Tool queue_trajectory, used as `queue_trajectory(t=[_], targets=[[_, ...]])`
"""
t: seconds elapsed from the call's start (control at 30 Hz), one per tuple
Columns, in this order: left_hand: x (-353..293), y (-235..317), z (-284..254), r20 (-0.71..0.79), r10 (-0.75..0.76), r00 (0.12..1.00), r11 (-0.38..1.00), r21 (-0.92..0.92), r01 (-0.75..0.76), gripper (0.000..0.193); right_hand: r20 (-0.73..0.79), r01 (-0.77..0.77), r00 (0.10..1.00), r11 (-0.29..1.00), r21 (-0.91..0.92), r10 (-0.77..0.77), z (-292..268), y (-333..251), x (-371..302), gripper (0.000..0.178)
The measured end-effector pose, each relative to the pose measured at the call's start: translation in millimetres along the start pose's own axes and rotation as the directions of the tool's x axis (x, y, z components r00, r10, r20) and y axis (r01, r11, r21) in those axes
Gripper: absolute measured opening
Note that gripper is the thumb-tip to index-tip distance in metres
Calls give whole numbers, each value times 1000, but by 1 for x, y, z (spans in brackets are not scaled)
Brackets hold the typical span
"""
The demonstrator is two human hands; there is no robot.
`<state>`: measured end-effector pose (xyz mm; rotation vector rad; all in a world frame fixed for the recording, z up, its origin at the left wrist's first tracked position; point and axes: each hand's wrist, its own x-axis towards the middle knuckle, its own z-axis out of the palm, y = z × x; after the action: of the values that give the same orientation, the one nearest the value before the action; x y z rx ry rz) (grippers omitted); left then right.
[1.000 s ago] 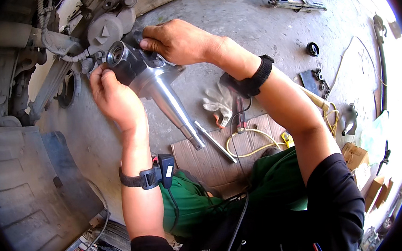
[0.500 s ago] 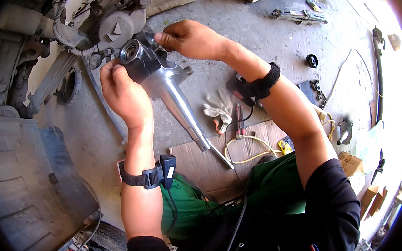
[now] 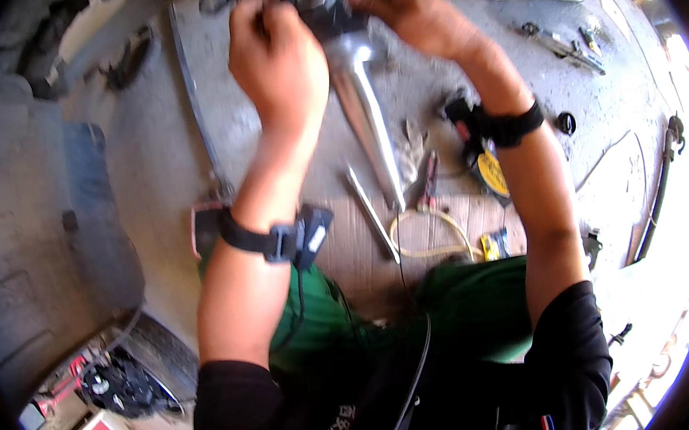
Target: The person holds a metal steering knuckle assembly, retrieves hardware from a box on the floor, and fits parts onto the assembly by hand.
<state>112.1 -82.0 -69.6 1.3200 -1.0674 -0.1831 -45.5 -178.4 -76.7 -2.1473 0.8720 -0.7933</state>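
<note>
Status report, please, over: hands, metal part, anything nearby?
Left hand, right hand holding metal part by thick end. Narrow end toward cardboard. Metal rod left of that end.

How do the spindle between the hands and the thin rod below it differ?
The spindle is thick and tapers toward its lower end; the rod is slim and about even in width.
The spindle has a dark, ring-topped head; the rod has none.
The spindle is held up by the left hand and right hand; the rod lies partly on cardboard, untouched.
Both look silvery and slant alike.
</note>
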Motion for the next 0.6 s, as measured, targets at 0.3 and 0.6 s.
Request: queue_trajectory(t=[0.3, 0.6], targets=[[8, -13, 5, -57, 29, 998, 998, -59, -32, 22, 51, 150, 988, 986, -76, -146, -2, -8, 5, 28], [6, -12, 2, -43, 111, 993, 991, -72, -114, 21, 15, 253, 967, 959, -130, -253, 3, -6, 0, 22]])
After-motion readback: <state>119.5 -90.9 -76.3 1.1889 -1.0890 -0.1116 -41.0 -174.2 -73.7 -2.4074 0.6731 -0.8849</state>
